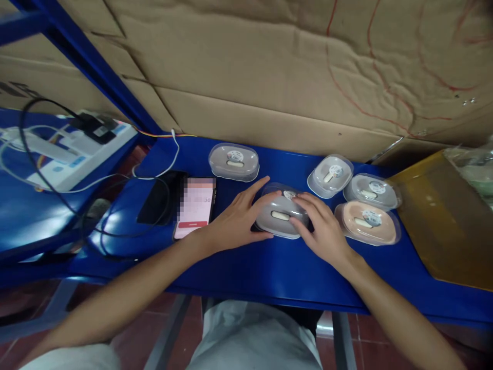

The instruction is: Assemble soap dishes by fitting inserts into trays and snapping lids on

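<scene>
This looks like a workshop or packing station: a blue metal worktop [246, 272] over red floor tiles, cardboard sheeting [239, 67] rising behind the worktop, an open carton [442, 221] at its right end, and a power strip [80, 154] crowded with plugs toward its left.

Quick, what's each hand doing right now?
Left hand: open, fingers spread at the left side of a grey oval box with a clear plastic cover.
Right hand: open, fingertips at that box's right side.

Both hands touch a grey container [283, 213]; a phone [195, 205] lies left of it.
</scene>
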`<act>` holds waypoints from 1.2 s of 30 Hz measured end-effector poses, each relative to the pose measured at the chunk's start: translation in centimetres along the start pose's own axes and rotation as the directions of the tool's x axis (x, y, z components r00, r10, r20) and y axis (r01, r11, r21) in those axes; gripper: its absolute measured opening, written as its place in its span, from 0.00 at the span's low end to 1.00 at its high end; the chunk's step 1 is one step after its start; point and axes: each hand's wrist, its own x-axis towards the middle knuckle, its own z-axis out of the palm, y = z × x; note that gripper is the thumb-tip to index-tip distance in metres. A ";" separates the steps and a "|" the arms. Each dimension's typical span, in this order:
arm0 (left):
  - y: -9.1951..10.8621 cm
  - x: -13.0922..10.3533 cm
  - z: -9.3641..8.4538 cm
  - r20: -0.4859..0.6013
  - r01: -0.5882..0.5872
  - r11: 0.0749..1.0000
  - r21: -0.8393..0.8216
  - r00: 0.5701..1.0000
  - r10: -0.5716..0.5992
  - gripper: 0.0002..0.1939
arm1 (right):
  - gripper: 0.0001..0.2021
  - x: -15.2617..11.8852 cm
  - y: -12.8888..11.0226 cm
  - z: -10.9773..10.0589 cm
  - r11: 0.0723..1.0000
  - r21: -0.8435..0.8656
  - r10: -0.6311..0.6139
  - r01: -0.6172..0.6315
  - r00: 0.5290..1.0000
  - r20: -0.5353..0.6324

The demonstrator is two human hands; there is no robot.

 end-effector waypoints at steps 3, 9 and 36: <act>0.4 0.1 -0.2 -0.017 -0.108 0.985 0.134 0.994 0.111 0.37 | 0.23 0.1 0.2 0.1 0.997 -0.024 0.069 -0.069 0.997 -0.034; 0.5 0.4 -0.7 0.060 -0.220 0.958 0.185 0.975 0.212 0.16 | 0.17 0.3 -1.0 -1.3 0.974 -0.153 -0.147 0.167 0.980 0.133; 3.6 -1.1 0.0 0.207 -0.498 0.847 0.187 0.863 0.462 0.09 | 0.23 -1.1 3.1 -8.9 0.983 -0.182 0.072 -0.019 0.955 0.288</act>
